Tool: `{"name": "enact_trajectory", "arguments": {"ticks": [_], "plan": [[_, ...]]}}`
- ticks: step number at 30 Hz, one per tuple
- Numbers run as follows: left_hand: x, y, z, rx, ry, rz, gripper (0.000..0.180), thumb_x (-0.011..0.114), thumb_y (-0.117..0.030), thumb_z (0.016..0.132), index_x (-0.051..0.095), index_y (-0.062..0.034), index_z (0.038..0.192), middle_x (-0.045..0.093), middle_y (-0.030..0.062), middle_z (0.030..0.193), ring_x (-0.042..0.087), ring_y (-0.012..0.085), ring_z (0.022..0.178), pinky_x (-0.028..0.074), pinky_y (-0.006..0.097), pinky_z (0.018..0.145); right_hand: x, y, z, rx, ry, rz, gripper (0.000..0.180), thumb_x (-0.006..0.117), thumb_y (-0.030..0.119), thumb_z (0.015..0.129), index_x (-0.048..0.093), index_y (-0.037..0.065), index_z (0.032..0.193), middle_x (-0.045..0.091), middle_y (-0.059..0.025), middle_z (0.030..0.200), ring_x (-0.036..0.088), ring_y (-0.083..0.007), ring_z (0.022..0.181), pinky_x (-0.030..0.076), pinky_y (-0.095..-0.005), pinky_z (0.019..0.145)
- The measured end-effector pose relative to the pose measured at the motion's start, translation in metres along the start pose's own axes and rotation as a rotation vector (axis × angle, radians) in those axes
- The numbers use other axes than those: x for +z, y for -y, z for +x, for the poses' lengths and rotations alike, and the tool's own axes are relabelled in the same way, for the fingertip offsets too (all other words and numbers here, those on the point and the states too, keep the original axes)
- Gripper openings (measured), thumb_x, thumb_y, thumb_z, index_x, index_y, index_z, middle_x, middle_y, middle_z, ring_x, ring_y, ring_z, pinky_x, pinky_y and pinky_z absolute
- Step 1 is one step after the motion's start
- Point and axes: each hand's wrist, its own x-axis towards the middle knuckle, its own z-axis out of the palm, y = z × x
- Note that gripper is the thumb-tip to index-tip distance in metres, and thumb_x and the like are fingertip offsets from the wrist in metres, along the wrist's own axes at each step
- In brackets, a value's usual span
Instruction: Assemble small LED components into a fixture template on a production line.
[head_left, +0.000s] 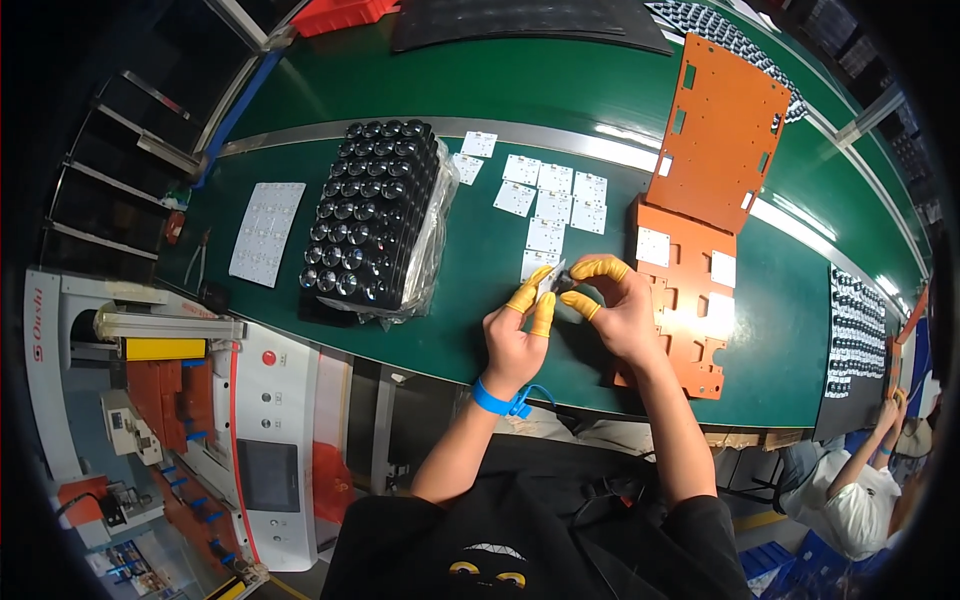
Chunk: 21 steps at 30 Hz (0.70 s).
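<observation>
Between my two hands, above the green bench, is a small white circuit board, pinched in the yellow finger cots of my left hand. A blue wrist strap circles that wrist. My right hand, also in yellow finger cots, closes on a small black part against the board; it looks like a lens, but the fingers partly cover it. Just beyond my hands lie several loose white circuit boards. To the right, an orange fixture holds a few white boards in its pockets, with its orange lid plate at the far side.
Left of my hands stands a stack of black trays full of shiny lenses, with a board panel beyond it. A white machine stands at lower left. Another person works at far right beside rows of parts.
</observation>
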Motion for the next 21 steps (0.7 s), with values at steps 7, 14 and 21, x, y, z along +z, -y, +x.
{"name": "enact_trajectory", "arguments": {"ticks": [7,14,21], "plan": [[0.0,0.005,-0.001,0.003,0.014,0.002,0.035,0.07,-0.005,0.085,0.061,0.0074,0.117,0.07,0.0179,0.103,0.069,0.0208,0.095,0.056,0.031,0.079,0.004,0.013,-0.003,-0.263,0.043,-0.516,0.021,0.069,-0.011,0.073,0.067,-0.001,0.092,0.066,-0.0097,0.098,0.064,-0.0218,0.091,0.051,-0.0304,0.082],[0.0,-0.003,0.0,-0.138,0.012,-0.292,0.034,0.064,0.0,0.089,0.055,0.0085,0.121,0.066,0.0128,0.109,0.065,0.0195,0.098,0.053,0.03,0.085,0.012,0.014,-0.001,-0.248,-0.011,-0.391,0.033,0.071,-0.009,0.072,0.064,0.001,0.103,0.061,-0.009,0.1,0.06,-0.0199,0.087,0.05,-0.0302,0.081],[-0.007,-0.011,0.008,-0.256,0.158,-0.649,0.033,0.061,0.003,0.09,0.049,0.0048,0.12,0.059,0.0139,0.111,0.062,0.0212,0.103,0.05,0.032,0.091,-0.002,0.016,-0.004,-0.094,0.151,-0.42,0.025,0.073,0.0,0.075,0.063,-0.002,0.098,0.058,-0.0093,0.104,0.056,-0.0177,0.091,0.046,-0.0296,0.085]]}}
